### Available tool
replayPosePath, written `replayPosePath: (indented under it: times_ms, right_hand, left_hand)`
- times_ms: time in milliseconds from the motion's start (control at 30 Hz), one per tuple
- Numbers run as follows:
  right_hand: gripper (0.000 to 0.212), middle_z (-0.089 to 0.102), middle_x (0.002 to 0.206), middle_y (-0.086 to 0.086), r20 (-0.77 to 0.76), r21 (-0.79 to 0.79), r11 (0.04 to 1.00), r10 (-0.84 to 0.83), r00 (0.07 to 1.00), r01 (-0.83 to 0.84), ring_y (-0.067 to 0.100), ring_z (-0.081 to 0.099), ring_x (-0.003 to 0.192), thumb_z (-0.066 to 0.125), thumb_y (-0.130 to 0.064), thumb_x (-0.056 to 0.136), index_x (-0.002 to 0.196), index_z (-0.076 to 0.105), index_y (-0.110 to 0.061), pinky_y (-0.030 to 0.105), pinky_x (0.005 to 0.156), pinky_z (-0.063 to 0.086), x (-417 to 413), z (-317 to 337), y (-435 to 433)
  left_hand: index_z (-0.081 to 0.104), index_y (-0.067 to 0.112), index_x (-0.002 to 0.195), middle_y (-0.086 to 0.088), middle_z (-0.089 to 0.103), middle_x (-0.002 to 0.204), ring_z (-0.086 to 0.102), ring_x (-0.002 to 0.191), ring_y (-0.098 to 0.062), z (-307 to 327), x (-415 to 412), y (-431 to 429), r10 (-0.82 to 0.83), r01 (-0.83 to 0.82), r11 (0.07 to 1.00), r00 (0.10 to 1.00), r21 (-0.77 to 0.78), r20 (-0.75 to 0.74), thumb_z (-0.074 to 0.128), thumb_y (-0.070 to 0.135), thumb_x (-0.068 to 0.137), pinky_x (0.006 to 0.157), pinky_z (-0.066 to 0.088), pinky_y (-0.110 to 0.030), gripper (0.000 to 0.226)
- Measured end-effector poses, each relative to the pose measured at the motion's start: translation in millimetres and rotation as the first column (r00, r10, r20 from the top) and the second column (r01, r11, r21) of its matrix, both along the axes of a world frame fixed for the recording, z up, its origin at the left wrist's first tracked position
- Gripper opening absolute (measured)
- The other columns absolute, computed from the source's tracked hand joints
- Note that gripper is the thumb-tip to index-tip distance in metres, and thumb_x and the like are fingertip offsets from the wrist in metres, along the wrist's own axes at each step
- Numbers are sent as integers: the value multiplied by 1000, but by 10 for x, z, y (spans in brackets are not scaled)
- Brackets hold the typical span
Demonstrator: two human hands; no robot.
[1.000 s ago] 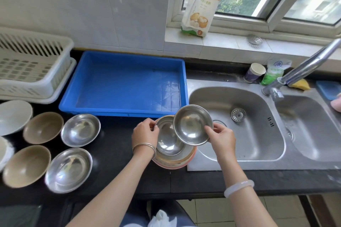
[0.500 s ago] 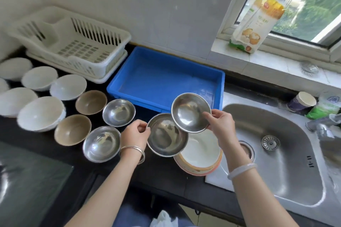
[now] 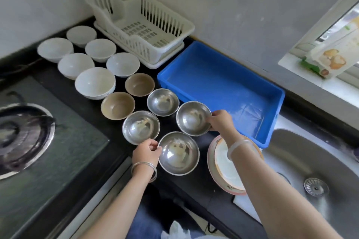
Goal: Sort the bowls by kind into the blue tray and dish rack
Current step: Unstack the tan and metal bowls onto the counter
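Leftward, a black glass hob (image 3: pixel 25 136) fills nine o'clock. White ceramic bowls (image 3: pixel 95 82), brown bowls (image 3: pixel 118 105) and two loose steel bowls (image 3: pixel 140 127) crowd mid-counter. Left hand (image 3: pixel 146 152) pinches the rim of the near round steel bowl (image 3: pixel 178 153); right hand (image 3: pixel 220 122) grips the farther steel bowl (image 3: pixel 193 118) beside the blue plastic tray (image 3: pixel 223 83); white slatted dish rack (image 3: pixel 139 25) at twelve.

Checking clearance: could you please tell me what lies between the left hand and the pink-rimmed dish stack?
In the head view, just the steel bowl that the left hand grips by its rim.

Right forearm (image 3: pixel 258 176) hides part of the pink-rimmed bowl (image 3: pixel 220 163); stove burner (image 3: pixel 23 134) is blurred.
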State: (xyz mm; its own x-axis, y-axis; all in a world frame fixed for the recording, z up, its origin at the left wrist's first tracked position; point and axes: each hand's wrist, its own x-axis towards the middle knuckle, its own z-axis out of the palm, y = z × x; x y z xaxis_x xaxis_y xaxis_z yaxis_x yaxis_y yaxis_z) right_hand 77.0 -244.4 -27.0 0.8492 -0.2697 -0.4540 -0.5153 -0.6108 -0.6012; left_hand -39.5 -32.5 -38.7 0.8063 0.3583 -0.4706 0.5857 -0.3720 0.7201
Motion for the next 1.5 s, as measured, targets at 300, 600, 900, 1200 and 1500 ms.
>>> replayPosePath:
  times_ms: [300, 600, 900, 1200, 1500]
  right_hand:
    - [19, 54, 54, 9, -87, -91, 996, 6, 996, -14, 28, 61, 63, 52, -3, 79, 61, 50, -7, 40, 72, 57, 87, -245, 63]
    - [3, 58, 77, 11, -161, 57, 989, -126, 979, 137, 21, 60, 56, 60, 0, 82, 80, 58, -1, 31, 55, 58, 89, -356, 61]
    - [5, 56, 76, 10, -193, 151, 967, -175, 965, 206, 20, 59, 65, 64, 1, 84, 86, 60, 1, 24, 40, 52, 84, -375, 86]
    - [6, 61, 89, 15, -191, 214, 947, -199, 961, 239, 23, 63, 74, 65, -2, 84, 83, 59, -1, 26, 47, 53, 90, -411, 74]
    - [16, 50, 67, 12, -88, 44, 997, -66, 994, 70, 26, 48, 68, 56, -17, 83, 70, 51, -8, 34, 67, 48, -39, -121, 77]
  left_hand:
    - [66, 11, 91, -5, 71, 91, 59, 76, -18, -173, -44, 4, 70, -71, 997, 997, -7, -34, 63, 14, 81, 70, 41, -24, 11]
    - [66, 10, 90, -7, 72, 93, 65, 88, -27, -248, -54, 34, 129, -135, 987, 989, -85, -74, 64, 16, 80, 78, 49, -29, 11]
    - [62, 13, 78, -12, 67, 89, 66, 83, -31, -261, -56, 71, 237, -283, 911, 955, -300, -180, 64, 12, 80, 70, 59, -42, 3]
    - [59, 20, 67, -11, 66, 84, 64, 76, -30, -260, -21, 130, 248, -293, 908, 952, -298, -179, 65, 14, 80, 73, 59, -44, 15]
    - [66, 18, 82, -2, 68, 83, 66, 89, -27, -120, -11, 190, 172, -189, 965, 979, -181, -110, 62, 18, 81, 86, 54, -43, 5]
